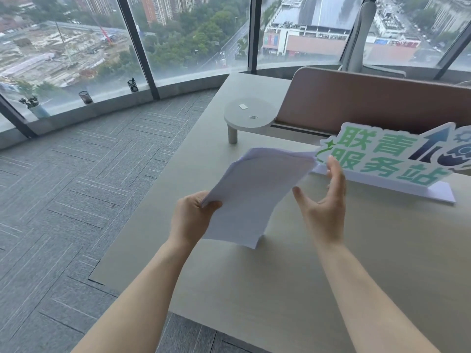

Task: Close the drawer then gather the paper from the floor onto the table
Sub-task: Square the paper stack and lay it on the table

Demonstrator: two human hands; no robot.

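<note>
Several sheets of paper (257, 194) are bunched together above the table (305, 276), with a lower corner touching or nearly touching its top. The left hand (191, 217) pinches the stack's left edge, thumb on top. The right hand (323, 200) is spread wide beside the right edge, fingers apart. A sign (392, 156) stands just behind.
</note>
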